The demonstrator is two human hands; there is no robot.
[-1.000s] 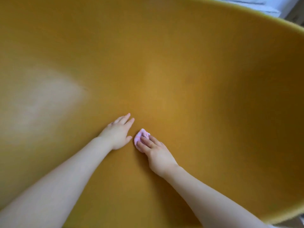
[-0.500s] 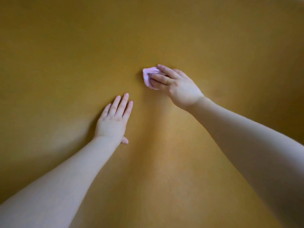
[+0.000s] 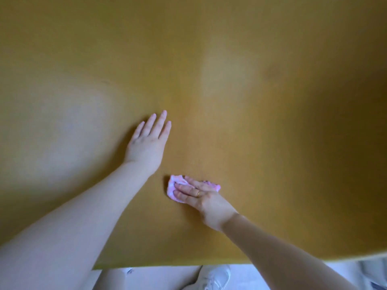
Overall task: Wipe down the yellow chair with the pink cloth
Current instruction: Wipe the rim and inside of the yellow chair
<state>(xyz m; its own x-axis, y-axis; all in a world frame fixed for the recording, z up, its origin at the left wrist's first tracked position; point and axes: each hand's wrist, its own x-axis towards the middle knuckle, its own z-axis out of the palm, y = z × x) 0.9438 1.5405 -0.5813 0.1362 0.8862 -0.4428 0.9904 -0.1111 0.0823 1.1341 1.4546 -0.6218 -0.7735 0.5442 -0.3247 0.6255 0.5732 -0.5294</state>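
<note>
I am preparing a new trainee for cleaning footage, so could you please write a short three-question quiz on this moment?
1. True or false: the left hand lies flat, fingers straight, on the smooth mustard-yellow chair surface and touches no cloth.
2. Multiple choice: the crumpled pink cloth is (A) under the fingers of the right hand, (B) under the left hand, (C) lying alone on the floor.
3. Fill in: a gold ___ shows on a finger of the right hand.

Key: 1 true; 2 A; 3 ring.
</note>
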